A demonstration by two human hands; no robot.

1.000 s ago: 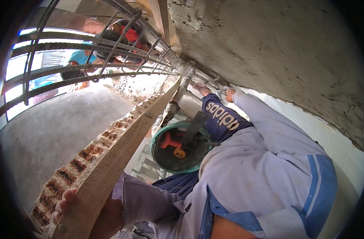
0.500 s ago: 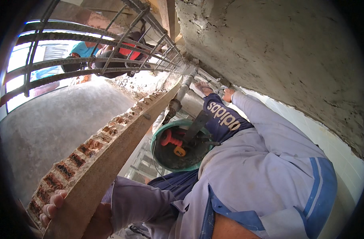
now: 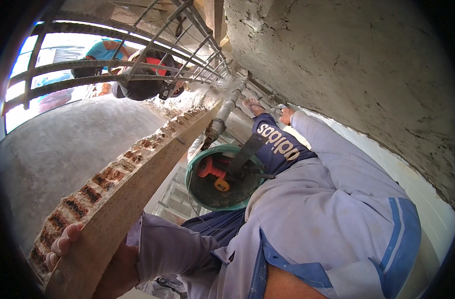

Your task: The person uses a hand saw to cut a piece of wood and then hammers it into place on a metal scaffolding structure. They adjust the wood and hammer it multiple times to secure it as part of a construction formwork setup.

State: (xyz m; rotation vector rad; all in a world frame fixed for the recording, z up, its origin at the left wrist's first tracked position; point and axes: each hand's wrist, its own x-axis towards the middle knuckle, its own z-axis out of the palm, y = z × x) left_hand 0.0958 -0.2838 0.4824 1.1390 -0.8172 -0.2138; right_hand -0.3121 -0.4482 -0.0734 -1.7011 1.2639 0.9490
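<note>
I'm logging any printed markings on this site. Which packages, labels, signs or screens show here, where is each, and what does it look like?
Printed lettering: white block characters across the dark navy trouser leg, right of the green bucket.
No packages, signs or screens in view.

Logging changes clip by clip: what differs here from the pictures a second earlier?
The view has tilted; the people behind the metal bar grille sit lower in the picture. The left hand has crept up the plastered brick wall edge, fingers more visible. The right hand stays by the grey pipe; the green bucket of tools is unmoved.
</note>
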